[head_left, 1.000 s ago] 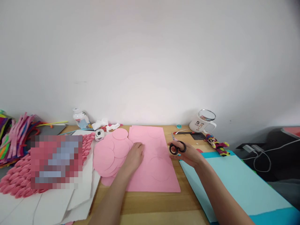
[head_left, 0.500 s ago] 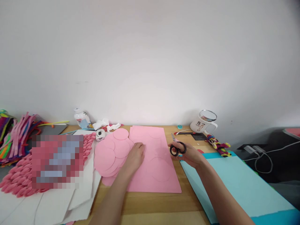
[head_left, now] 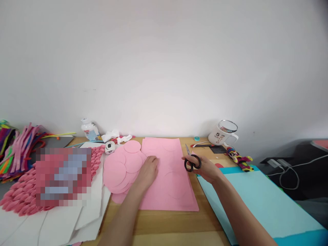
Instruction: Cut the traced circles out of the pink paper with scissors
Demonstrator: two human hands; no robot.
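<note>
A pink paper sheet [head_left: 171,191] with faint drawn circles lies on the wooden table [head_left: 169,223]. My left hand [head_left: 148,170] rests flat on the sheet's left edge, fingers together and stretched out. Just left of it lies a pile of pink paper circles [head_left: 120,167]. My right hand [head_left: 206,168] is closed on small black-handled scissors [head_left: 191,160] at the sheet's right edge, blades pointing away from me.
A light blue sheet [head_left: 258,201] lies at the right. A white mug [head_left: 222,134] stands at the back right beside a colourful twisted toy [head_left: 238,158]. White papers [head_left: 64,222], pink woven work [head_left: 17,200], pipe cleaners [head_left: 17,150] and a small bottle [head_left: 88,129] fill the left.
My right hand with the scissors has shifted slightly left, closer to the pink sheet's edge. The left hand has stayed put.
</note>
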